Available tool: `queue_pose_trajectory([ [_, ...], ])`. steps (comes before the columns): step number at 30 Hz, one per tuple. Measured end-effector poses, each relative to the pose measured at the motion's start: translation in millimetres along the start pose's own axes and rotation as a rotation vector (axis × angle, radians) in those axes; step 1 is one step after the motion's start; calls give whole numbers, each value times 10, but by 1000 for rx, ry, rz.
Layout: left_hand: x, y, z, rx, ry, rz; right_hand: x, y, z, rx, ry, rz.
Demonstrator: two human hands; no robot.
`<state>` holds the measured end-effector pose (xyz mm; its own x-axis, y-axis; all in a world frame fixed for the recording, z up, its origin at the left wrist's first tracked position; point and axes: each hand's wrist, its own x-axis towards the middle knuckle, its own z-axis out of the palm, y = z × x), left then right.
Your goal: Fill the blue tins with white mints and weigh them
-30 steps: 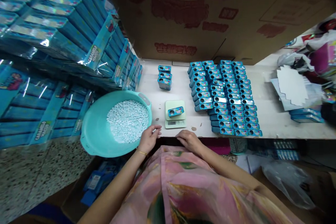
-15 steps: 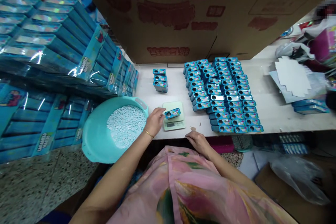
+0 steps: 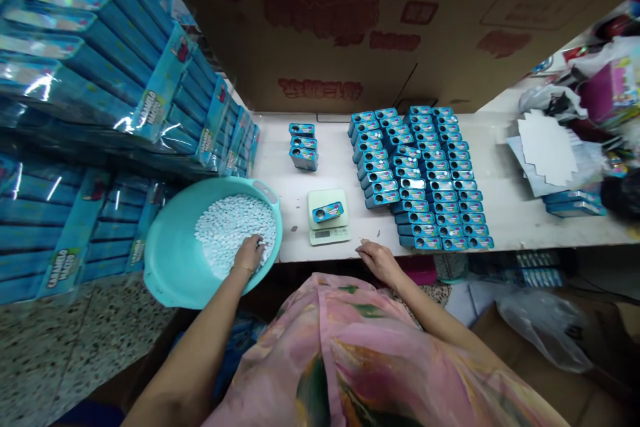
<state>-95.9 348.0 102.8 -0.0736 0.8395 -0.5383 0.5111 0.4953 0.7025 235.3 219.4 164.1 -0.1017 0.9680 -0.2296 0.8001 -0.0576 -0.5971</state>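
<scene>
My left hand (image 3: 249, 254) is down in the turquoise basin (image 3: 173, 250), its fingers curled into the heap of small whitish tablets (image 3: 220, 223). The fingertips are partly hidden, and how many tablets they hold is unclear. My right hand (image 3: 379, 259) rests at the table's front edge with fingers bent and pressed together; whatever they may pinch is too small to make out. Between the hands stands a pale green kitchen scale (image 3: 327, 235). On its plate lies a blue printed tin (image 3: 327, 212) with a dark round opening at its left end.
Rows of blue tins (image 3: 433, 177) stand right of the scale, and three more tins (image 3: 303, 147) stand behind it. A large cardboard box (image 3: 325, 33) rises at the back. Wrapped packs of blue boxes (image 3: 115, 73) are stacked at left. White card sheets (image 3: 547, 150) lie at right.
My left hand has left the tin on the scale and moved left into the basin of tablets. My right hand stays at the table edge. The view has shifted slightly.
</scene>
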Motion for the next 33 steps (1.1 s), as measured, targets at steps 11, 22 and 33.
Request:
queue_pose_trajectory([
  [11,-252,261,-375,-1228,-100,-265,310,-115,-154,51,86,-47],
  [22,-736,1140,286,-1389,-367,-410,732,-1189,-92,44,171,-391],
  [33,-839,1204,564,-1365,-410,-388,828,-1069,-27,-151,9,-356],
])
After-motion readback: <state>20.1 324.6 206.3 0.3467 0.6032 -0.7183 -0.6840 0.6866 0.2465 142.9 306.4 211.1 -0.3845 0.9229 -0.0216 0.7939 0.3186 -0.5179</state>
